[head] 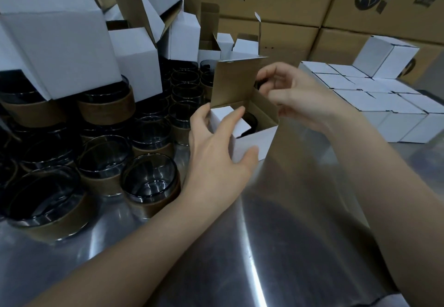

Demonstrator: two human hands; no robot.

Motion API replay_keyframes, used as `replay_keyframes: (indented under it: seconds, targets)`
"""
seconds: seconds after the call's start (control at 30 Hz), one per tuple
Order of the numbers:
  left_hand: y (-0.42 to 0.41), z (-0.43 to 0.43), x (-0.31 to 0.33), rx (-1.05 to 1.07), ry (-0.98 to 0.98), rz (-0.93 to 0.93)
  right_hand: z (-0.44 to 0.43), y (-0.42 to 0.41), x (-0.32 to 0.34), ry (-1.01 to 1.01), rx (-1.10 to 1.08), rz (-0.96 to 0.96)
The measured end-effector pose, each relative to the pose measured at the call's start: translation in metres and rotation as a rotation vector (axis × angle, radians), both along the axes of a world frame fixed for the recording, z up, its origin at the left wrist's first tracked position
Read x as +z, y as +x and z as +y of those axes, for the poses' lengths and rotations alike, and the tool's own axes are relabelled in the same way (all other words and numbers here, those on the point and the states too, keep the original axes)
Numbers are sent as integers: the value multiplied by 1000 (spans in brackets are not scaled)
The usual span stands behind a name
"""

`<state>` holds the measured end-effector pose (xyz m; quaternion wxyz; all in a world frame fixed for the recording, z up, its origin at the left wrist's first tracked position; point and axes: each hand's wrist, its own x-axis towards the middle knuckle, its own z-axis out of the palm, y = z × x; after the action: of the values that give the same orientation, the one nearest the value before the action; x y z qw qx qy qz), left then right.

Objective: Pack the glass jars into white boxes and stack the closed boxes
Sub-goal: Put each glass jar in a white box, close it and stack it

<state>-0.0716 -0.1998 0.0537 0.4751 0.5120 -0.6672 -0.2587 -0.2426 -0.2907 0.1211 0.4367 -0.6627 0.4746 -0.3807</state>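
left hand (216,145) grips the white box (264,138), pressing one flap (236,120) over the jar (251,119), while right hand (298,97) pinches the opposite flap (266,108) so the lid (235,83) can close.

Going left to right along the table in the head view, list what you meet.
glass jars → open white box → closed white boxes
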Motion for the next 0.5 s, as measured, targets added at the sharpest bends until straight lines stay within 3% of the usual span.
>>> replay_keyframes:
  seconds: [0.5]
  targets:
    - [2, -2, 13, -28, -14, 447, -12, -2, -23, 73, 230, -161]
